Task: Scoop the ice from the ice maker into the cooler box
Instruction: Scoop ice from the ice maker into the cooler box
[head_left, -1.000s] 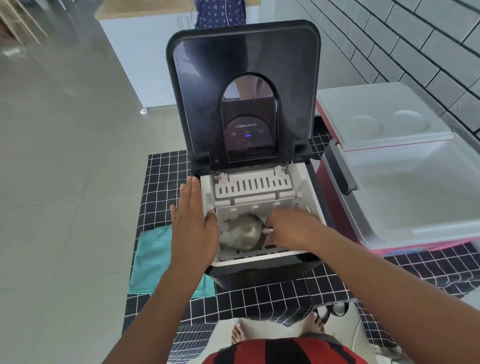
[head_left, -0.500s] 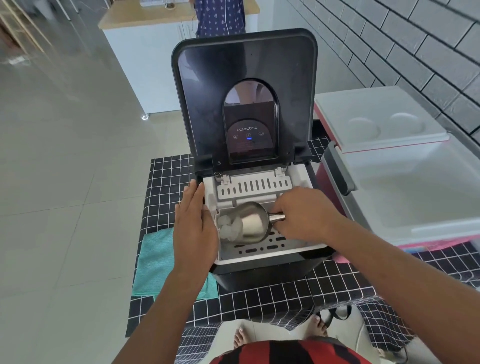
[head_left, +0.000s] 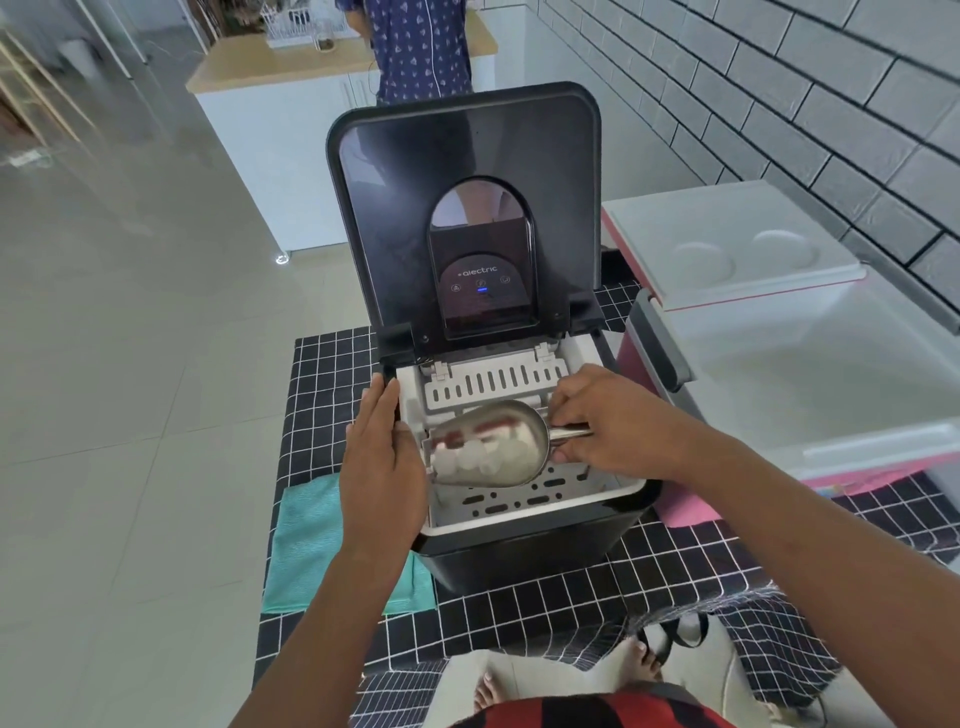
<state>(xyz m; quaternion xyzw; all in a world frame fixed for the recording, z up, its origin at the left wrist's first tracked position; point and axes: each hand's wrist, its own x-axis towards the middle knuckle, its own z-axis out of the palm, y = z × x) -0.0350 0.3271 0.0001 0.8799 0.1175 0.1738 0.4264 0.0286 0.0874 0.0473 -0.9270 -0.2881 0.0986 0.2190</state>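
Over a black tablecloth gridded in white (head_left: 332, 395), a person works at a black countertop ice maker (head_left: 519, 551) whose dark glossy lid (head_left: 467, 171) stands raised. The right hand (head_left: 618, 421) grips the handle of a polished metal scoop (head_left: 488, 441), fingers curled around it, and holds the scoop above the machine's white slotted basket (head_left: 519, 501). A cluster of pale rounded ice pieces (head_left: 475, 460) lies in the scoop's bowl, toward its open left end and level with the machine's rim. The left hand (head_left: 379, 462) lies flat with straight fingers along the ice maker's left edge, touching it, just beside the mouth of the scoop.

By the look of things, the task stands mid-load: ice is gathered in the scoop but not yet delivered. The pink-sided cooler box with a white interior (head_left: 810, 364) sits open just to the right of the machine, its white lid (head_left: 727, 244) tipped back toward the grey brick wall (head_left: 779, 104), and no ice shows in the part of the interior that is visible. What remains is to carry the scoop rightward past the rim and tip it out, likely more than once; whether more ice remains in the basket cannot be told. A teal cloth (head_left: 306, 545) lies left of the machine.
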